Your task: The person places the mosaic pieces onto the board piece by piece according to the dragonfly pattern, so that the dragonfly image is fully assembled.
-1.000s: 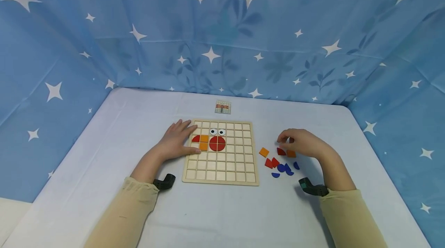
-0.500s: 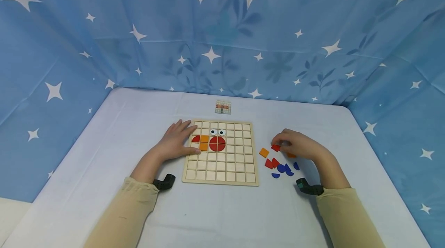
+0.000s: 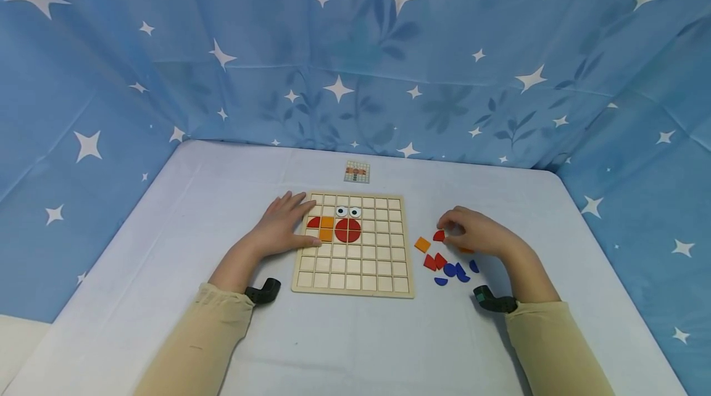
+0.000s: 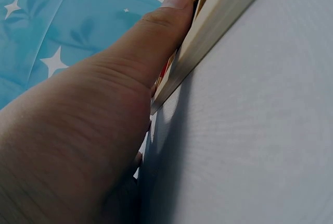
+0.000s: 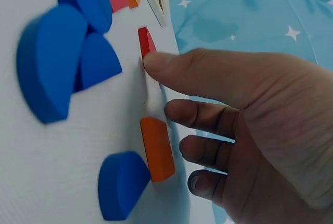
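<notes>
My left hand (image 3: 280, 223) rests spread on the left edge of a wooden grid board (image 3: 378, 269), its thumb (image 4: 161, 21) lying over the rim in the left wrist view. On the board are two round eye pieces (image 3: 348, 211), a red circle of quarter pieces (image 3: 347, 231), orange squares (image 3: 326, 235) and a red quarter piece at the left. To the right of the board, my right hand (image 3: 480, 232) pinches a red quarter-circle piece (image 3: 439, 235) between thumb and forefinger, low over the table. Its other fingers curl loosely above an orange square (image 5: 157, 148).
Loose pieces lie between board and right hand: an orange square (image 3: 422, 244), red pieces (image 3: 430, 262) and several blue ones (image 3: 450, 269). A small pattern card (image 3: 357, 171) lies behind the board. Blue starry cloth (image 3: 355, 63) hangs around the white table (image 3: 355, 340).
My right hand has come down and left onto the red quarter-circle piece, shifting and turning it slightly toward the board. The left hand has stayed on the board.
</notes>
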The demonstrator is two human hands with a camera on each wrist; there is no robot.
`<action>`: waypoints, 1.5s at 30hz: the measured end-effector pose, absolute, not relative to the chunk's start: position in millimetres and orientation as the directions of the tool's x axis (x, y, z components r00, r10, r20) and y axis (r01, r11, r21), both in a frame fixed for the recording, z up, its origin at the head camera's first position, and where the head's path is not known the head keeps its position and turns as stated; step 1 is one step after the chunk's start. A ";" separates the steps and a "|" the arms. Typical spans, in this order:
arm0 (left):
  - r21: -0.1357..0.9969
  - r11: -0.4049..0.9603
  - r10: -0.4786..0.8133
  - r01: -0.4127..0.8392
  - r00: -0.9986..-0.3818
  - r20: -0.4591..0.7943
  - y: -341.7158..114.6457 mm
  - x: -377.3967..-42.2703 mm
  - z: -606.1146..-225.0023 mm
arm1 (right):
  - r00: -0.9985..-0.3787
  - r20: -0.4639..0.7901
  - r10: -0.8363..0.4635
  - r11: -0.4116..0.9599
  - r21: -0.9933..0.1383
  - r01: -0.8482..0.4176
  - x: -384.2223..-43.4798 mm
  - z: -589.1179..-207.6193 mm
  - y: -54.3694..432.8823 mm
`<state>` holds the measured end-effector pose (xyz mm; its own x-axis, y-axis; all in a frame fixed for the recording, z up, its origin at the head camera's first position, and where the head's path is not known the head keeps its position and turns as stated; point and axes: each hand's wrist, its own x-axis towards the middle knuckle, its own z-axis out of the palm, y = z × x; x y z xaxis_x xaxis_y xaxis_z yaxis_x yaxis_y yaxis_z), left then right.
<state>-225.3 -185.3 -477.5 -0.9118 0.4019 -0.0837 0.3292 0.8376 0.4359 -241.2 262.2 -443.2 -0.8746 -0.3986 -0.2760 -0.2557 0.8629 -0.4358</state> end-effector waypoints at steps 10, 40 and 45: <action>0.442 0.837 0.397 0.323 -0.914 -0.083 -185.2 -225.4 -478.4 | -0.888 -0.249 -0.387 0.863 -0.436 -0.253 -241.5 -446.4 262.3; 0.437 0.838 0.400 0.328 -0.913 -0.083 -186.2 -225.0 -478.1 | -0.861 -0.039 -0.506 0.766 -0.478 -0.429 -238.3 -425.0 230.9; 0.439 0.836 0.401 0.329 -0.913 -0.080 -185.8 -225.5 -479.6 | -0.845 -0.021 -0.534 0.742 -0.491 -0.456 -239.1 -418.1 214.3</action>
<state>-225.5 -185.8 -479.6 -0.9126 0.4010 -0.0795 0.3292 0.8362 0.4386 -239.1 214.3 -418.1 -0.8453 -0.5339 -0.0210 -0.4565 0.7419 -0.4911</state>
